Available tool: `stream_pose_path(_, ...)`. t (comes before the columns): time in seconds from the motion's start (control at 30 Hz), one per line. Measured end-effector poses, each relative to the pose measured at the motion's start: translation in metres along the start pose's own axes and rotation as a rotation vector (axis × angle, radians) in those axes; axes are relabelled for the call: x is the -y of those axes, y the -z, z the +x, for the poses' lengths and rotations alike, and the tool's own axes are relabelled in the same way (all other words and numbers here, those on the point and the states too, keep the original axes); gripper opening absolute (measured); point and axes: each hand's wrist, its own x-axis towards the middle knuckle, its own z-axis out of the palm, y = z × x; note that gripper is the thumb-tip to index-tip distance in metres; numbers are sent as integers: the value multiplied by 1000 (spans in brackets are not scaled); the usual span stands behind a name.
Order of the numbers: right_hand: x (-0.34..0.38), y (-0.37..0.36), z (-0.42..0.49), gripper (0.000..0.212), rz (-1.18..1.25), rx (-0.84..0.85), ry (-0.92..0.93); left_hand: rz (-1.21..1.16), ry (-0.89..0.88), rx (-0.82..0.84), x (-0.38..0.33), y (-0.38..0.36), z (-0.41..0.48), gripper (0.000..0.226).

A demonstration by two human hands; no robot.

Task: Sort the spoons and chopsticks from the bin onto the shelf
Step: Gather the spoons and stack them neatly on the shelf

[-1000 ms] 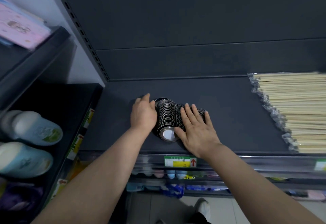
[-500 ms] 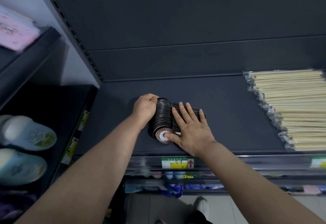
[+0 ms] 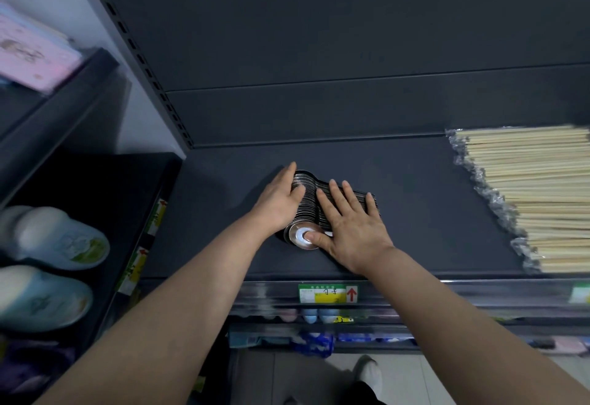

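1. A dark grey shelf (image 3: 415,213) fills the middle of the view, with a back panel of the same colour rising behind it.
2. A row of nested metal spoons (image 3: 307,202) lies on the shelf, left of centre. It runs from the near edge toward the far panel, with the bowls to the left and the handles pointing right.
3. The left hand (image 3: 277,203) lies flat against the left side of the row. Its fingers are straight and together and reach toward the far end; it grips nothing.
4. The right hand (image 3: 351,226) rests on top of the spoon handles with its fingers spread wide and straight. Its thumb presses into the shiny bowl of the nearest spoon. Nothing is curled round the spoons.
5. Pale wooden chopsticks (image 3: 526,194) in clear wrapping lie in a broad stack at the right end of the same shelf, well apart from the spoons, with their lengths running left to right.
6. A green and yellow price label (image 3: 327,293) with a red arrow sits on the shelf's front rail, just below the right wrist.
7. On a neighbouring shelf to the left, two pale blue slippers (image 3: 54,238) lie side by side. A pink package (image 3: 32,53) sits on the shelf above them.
8. Goods on the lower shelves are too blurred to make out.
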Motion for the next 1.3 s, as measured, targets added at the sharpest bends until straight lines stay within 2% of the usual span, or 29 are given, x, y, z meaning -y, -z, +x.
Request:
stream_pose_path(0.2, -3, 1, 0, 93, 32, 13, 22, 300, -118, 66, -1, -7, -16, 71)
stream_pose_path(0.3, -2, 0, -5, 95, 41, 10, 28, 381, -121, 50, 2, -9, -21, 74)
stream_pose_path(0.4, -1, 0, -7, 89, 34, 14, 46, 442, -107, 53, 3, -9, -25, 77)
stream_pose_path(0.77, -2, 1, -14, 86, 19, 25, 90, 517, -114, 98, 6, -5, -39, 75)
stream_pose_path(0.93, -2, -2, -16, 97, -4, 29, 100, 547, -118, 118, 7, -4, -44, 77)
stream_pose_path(1.3, 2, -1, -26, 92, 8, 61, 70, 552, -118, 121, 8, -6, -55, 83)
